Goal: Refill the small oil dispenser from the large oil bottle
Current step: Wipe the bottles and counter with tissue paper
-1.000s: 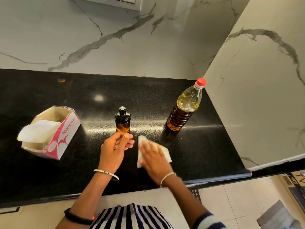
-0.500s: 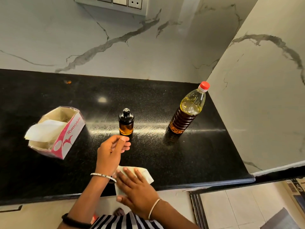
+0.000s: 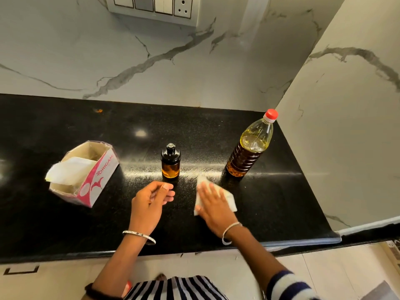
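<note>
Right hand [image 3: 213,205] flat, fingers spread, pressing white paper tissue [image 3: 228,199] onto black stone desk [image 3: 65,230]; left hand [image 3: 149,201] loosely curled, empty, near small amber glass oil dispenser [image 3: 170,162]

One small oil dispenser [image 3: 170,161], one large oil bottle [image 3: 251,147], one tissue box [image 3: 83,173], one loose tissue [image 3: 227,197], two hands counted, left hand [image 3: 149,203], right hand [image 3: 213,207], two bangles, one per wrist, one switch panel [image 3: 151,6].

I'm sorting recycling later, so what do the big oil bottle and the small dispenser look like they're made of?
Big oil bottle: likely clear plastic, judging by its ribbed lower body and red screw cap.
Small dispenser: probably dark amber glass, smooth and glossy, with a black top; plastic can't be ruled out.
</note>
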